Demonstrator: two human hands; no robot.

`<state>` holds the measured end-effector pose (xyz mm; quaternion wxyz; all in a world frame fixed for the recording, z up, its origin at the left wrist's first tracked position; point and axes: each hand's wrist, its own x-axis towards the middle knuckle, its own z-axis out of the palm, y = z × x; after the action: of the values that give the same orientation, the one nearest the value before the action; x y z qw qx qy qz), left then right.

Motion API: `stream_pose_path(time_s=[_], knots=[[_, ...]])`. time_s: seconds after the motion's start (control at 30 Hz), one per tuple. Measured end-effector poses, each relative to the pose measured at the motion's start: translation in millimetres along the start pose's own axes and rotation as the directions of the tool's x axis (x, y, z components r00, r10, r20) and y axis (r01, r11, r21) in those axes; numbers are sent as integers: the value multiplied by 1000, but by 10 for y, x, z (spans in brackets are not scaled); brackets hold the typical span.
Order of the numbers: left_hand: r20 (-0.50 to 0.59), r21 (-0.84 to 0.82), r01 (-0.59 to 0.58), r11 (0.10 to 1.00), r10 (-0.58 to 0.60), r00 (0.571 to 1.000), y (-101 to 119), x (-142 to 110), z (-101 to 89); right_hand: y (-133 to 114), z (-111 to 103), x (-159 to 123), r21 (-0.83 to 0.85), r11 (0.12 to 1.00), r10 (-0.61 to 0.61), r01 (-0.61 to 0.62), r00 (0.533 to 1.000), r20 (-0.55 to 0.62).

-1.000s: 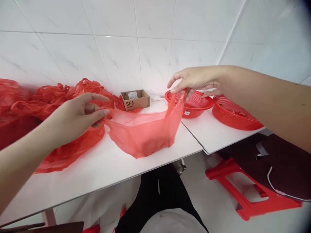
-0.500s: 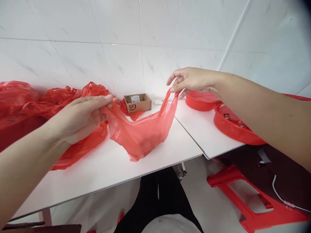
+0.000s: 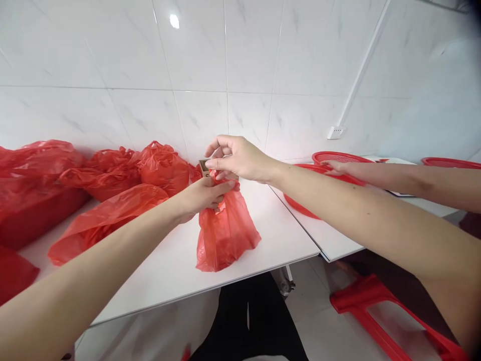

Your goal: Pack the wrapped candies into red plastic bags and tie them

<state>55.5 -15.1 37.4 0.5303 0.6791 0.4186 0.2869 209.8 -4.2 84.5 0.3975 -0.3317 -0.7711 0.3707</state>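
A small red plastic bag (image 3: 225,230) with something inside stands on the white table (image 3: 169,271) in front of me. My left hand (image 3: 203,196) and my right hand (image 3: 236,159) meet at its top, both closed on the gathered bag handles. A small cardboard box (image 3: 203,167) is mostly hidden behind my hands. Another person's forearm and hand (image 3: 376,173) reach in from the right over the red baskets.
A heap of red plastic bags (image 3: 93,185) lies along the tiled wall at left. Red mesh baskets (image 3: 338,158) sit on the adjoining table at right. A red plastic stool (image 3: 376,311) stands on the floor below right. My dark-trousered legs are under the table edge.
My hands came together from wide apart, drawing the bag's two handles closed above it. The bag now stands upright. Another person's arm appeared at right.
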Motion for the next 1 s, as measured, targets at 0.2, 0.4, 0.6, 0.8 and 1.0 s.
stream_pose_path(time_s=[0.2,0.4,0.6,0.8,1.0], knots=[[-67,-162,-7,987,-4,998,-179,77,-89,458,-49,-114,-75,996,58,-57,998,23],[-98,-195,-63,979,44,994,-218,112,-22,649,66,-269,-88,995,-57,55,998,-22],[-73,-100,-116,988,109,991,-230,70,-107,425,106,-487,-119,972,-211,202,975,-66],[4,225,-197,954,202,979,-261,44,-71,701,116,-493,-54,995,-93,86,985,-148],[-129,550,-316,773,452,883,-404,75,62,1040,300,-480,177,980,114,-96,989,-93]])
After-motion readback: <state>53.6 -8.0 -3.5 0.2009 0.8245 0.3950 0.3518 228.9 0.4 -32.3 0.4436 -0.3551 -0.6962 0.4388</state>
